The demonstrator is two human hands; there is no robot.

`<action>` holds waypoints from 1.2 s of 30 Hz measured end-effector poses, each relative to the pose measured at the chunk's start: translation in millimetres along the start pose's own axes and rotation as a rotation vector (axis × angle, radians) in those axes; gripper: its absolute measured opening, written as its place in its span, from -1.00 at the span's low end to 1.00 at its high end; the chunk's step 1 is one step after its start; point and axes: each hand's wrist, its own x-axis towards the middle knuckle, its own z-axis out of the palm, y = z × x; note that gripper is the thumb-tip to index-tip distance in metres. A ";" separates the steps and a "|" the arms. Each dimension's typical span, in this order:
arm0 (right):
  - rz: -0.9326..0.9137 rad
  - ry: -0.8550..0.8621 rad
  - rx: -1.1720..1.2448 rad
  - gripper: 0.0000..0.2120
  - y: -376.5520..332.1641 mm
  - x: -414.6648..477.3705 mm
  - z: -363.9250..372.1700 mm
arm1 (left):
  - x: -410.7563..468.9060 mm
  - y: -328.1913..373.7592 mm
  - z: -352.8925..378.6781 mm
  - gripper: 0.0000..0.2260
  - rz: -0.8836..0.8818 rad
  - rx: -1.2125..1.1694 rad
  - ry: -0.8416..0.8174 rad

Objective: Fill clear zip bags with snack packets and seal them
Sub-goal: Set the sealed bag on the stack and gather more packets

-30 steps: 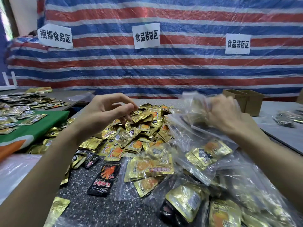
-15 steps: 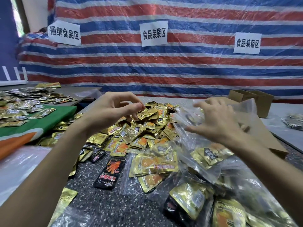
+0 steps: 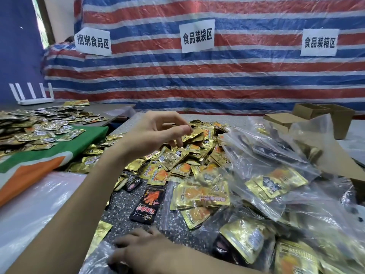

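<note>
Striped tarpaulin (image 3: 237,80) hung behind a speckled table (image 3: 124,220) heaped with gold snack packets (image 3: 177,161). Above that heap the left hand (image 3: 156,135) hovered, fingers loosely curled, pinching nothing. Right of the heap lay filled clear bags (image 3: 276,184). In front of the heap, the right hand (image 3: 142,252) rested, fingers fairly straight, on another clear bag (image 3: 96,262).

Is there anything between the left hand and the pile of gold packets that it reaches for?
Nothing visible stands in the way. The left hand hovers directly over the pile of gold packets, fingers curled down toward the top packets. The filled zip bags lie to the right of the pile, outside that path.
</note>
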 end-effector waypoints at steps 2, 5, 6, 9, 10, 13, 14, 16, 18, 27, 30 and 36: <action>0.040 0.060 -0.070 -0.74 2.3 0.3 0.0 | -1.0 -0.5 1.9 -0.75 0.012 -0.010 -0.019; 0.089 0.118 -0.104 -0.85 12.0 -8.3 -7.3 | -2.4 -0.9 3.1 -0.75 0.014 -0.016 -0.027; 0.104 0.151 -0.057 -0.88 17.5 -12.7 -10.4 | -2.6 -1.1 3.7 -0.75 0.011 -0.017 -0.028; 0.170 0.218 0.124 -0.86 33.5 -28.0 -27.2 | -4.4 -1.5 2.7 -0.74 -0.002 0.002 -0.032; 0.203 0.237 0.185 -0.87 39.0 -32.8 -35.1 | -5.4 -2.2 1.5 -0.74 -0.005 0.019 -0.031; 0.284 0.404 0.357 -0.89 55.7 -46.3 -60.4 | -8.8 -6.1 -2.8 -0.73 -0.012 0.083 0.000; 0.290 0.477 0.412 -0.89 60.8 -51.5 -69.3 | -10.1 -7.8 -3.7 -0.74 -0.021 0.099 0.015; 0.286 0.606 0.501 -0.82 68.7 -63.4 -86.2 | -13.1 -11.4 -5.6 -0.74 -0.049 0.136 0.028; 0.260 0.716 0.550 -0.76 73.0 -75.9 -102.1 | -15.9 -15.2 -7.9 -0.69 -0.096 0.196 0.004; 0.228 0.906 0.607 -0.68 73.4 -112.2 -135.7 | -21.2 -10.0 -9.3 -0.87 -0.279 0.247 -0.078; 0.362 0.998 0.373 -0.78 73.0 -111.4 -130.1 | -19.1 -8.2 -1.9 -0.92 -0.319 0.219 0.012; 0.449 1.058 0.542 -0.54 63.9 -108.3 -126.9 | -20.2 -6.4 18.2 -0.82 -0.361 0.057 0.234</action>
